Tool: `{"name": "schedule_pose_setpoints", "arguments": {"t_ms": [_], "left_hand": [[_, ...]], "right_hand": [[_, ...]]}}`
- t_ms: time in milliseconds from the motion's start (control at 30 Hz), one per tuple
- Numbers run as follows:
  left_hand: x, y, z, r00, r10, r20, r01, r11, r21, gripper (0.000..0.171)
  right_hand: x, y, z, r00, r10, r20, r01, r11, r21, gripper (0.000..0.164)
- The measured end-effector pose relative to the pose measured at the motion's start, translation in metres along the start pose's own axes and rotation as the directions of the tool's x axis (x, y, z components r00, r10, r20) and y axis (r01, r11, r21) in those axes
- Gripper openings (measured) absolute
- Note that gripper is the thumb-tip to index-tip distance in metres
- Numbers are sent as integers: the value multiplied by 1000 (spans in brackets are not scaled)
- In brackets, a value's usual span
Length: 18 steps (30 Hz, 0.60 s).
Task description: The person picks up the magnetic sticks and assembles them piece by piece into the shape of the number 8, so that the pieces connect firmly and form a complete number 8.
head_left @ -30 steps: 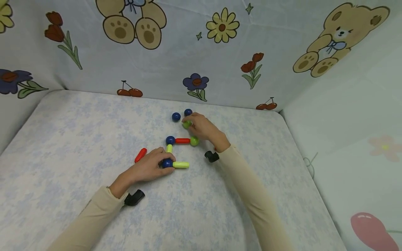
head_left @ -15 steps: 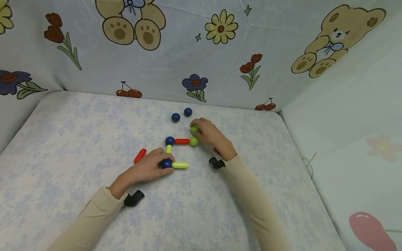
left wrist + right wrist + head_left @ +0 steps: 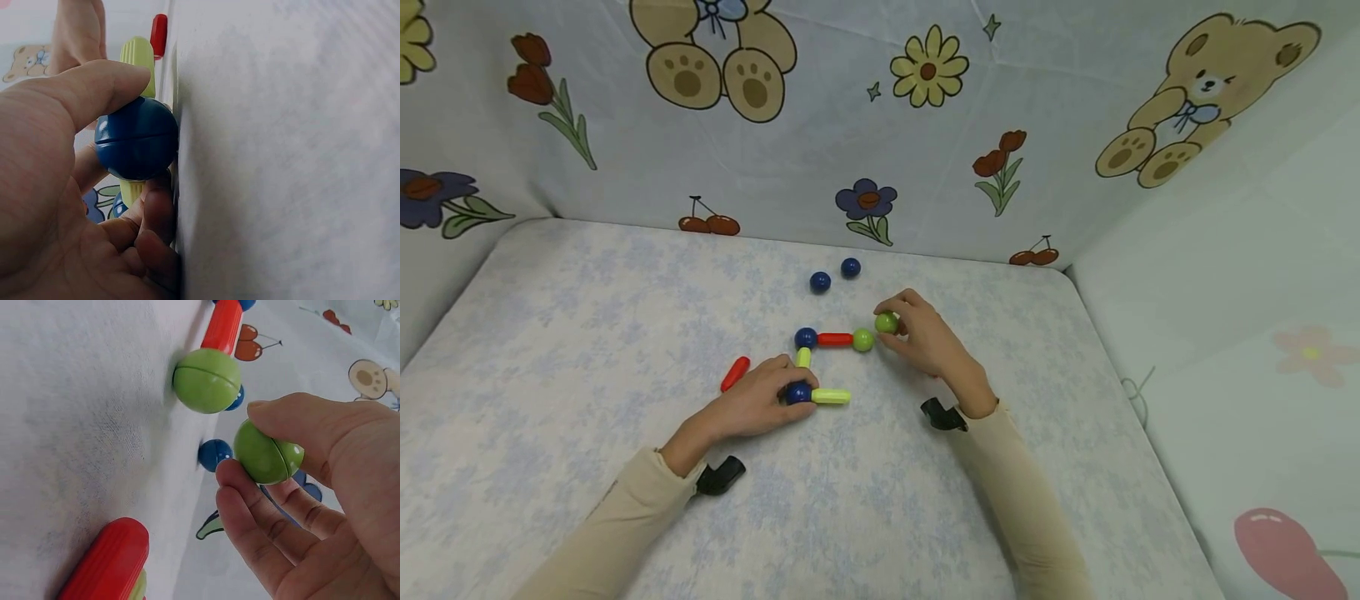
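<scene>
My left hand (image 3: pixel 758 398) grips a blue ball (image 3: pixel 139 139) at the near corner of a joined piece lying on the table. From that ball one yellow-green rod (image 3: pixel 831 397) points right and another (image 3: pixel 803 358) runs back to a second blue ball (image 3: pixel 806 337). A red rod (image 3: pixel 835 340) links the second ball to a green ball (image 3: pixel 862 340). Between thumb and fingers my right hand (image 3: pixel 931 340) pinches a loose green ball (image 3: pixel 265 453), raised off the table just right of the joined green ball. The two green balls are apart in the right wrist view.
Two loose blue balls, one to the left (image 3: pixel 820 282) and one to the right (image 3: pixel 850 267), lie near the back wall. A red rod (image 3: pixel 735 374) rests beside my left hand. Another red rod (image 3: pixel 109 559), with something yellow-green behind it, lies below my right hand.
My right hand has carried the loose green ball right and nearer, away from the two blue balls and past the joined green ball. My left hand has stayed in place.
</scene>
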State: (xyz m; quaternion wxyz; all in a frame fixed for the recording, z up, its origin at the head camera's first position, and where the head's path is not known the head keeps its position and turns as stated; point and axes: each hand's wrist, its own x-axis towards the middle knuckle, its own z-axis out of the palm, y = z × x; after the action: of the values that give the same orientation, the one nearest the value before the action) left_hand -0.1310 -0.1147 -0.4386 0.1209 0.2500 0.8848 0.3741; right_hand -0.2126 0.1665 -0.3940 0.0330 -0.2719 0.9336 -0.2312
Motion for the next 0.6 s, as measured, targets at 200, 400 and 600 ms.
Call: {"name": "schedule_pose_setpoints", "arguments": {"t_ms": [200, 400, 600], "left_hand": [[2, 0, 1, 1000, -1, 4, 1, 1000, -1, 21], [2, 0, 2, 1000, -9, 9, 9, 1000, -8, 21], [2, 1, 0, 1000, -10, 10, 10, 1000, -12, 21]], "right_hand": [[-17, -5, 0, 999, -30, 20, 31, 1000, -4, 32], [-31, -16, 6, 994, -1, 112, 0, 1000, 6, 33], [-37, -25, 15, 982, 22, 189, -20, 1000, -16, 31]]}}
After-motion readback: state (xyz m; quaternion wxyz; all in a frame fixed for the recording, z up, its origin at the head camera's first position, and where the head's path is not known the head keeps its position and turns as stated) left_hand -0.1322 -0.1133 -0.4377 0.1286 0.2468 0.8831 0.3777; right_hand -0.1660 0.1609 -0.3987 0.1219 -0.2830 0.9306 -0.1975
